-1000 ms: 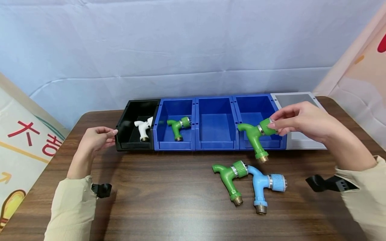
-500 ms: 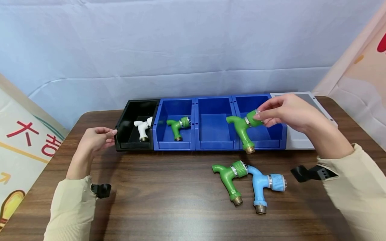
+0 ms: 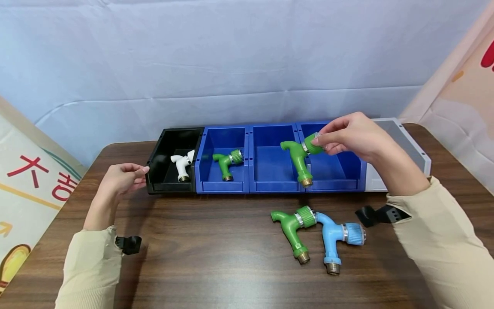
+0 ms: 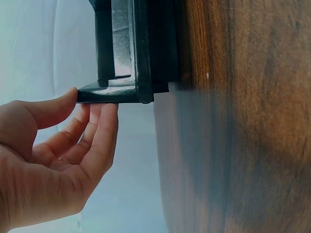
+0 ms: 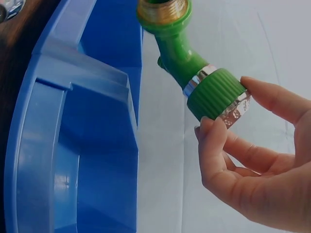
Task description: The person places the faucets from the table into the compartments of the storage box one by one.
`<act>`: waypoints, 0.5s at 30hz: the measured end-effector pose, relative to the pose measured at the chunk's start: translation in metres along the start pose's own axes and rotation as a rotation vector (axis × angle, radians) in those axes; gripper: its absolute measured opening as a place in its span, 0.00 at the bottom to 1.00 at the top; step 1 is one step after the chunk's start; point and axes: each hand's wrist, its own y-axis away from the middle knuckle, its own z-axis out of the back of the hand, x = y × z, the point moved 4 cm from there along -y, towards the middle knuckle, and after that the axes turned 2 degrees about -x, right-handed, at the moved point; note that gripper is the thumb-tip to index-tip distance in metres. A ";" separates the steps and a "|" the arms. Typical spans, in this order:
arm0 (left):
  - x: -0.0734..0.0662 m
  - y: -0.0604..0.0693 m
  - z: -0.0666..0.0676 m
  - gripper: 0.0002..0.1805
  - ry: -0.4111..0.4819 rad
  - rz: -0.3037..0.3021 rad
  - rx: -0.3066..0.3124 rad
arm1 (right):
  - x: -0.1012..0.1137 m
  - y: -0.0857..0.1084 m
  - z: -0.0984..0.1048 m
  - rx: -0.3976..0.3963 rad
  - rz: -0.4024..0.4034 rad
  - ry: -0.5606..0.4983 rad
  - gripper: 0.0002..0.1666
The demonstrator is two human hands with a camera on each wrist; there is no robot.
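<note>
My right hand pinches a green tap by its ribbed knob, thumb on one side and fingers on the other. In the head view the tap hangs in front of the divider between two blue bins, its brass threaded end downward. The right wrist view shows the tap above the bins' rims. At the far left my left hand holds the edge of a black bin, thumb at the rim. Its fingertips touch the outer wall in the left wrist view. A white tap lies inside that bin.
Another green tap lies in the left blue bin. The middle blue bin, right blue bin and grey-white bin continue the row. On the wooden table, a green tap touches a light-blue tap.
My right hand has carried the green tap leftward and slightly up, from before the right blue bin to the divider beside the middle one. The left hand stays at the black bin.
</note>
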 end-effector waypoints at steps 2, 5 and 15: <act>0.000 0.000 0.000 0.23 0.000 0.000 0.000 | 0.002 -0.002 -0.001 -0.008 0.002 0.004 0.26; 0.000 0.000 0.000 0.23 0.005 0.002 0.001 | 0.003 -0.004 -0.003 -0.014 -0.001 0.004 0.26; -0.001 0.000 0.000 0.22 0.019 0.011 0.008 | 0.007 -0.012 -0.007 -0.043 -0.020 0.011 0.26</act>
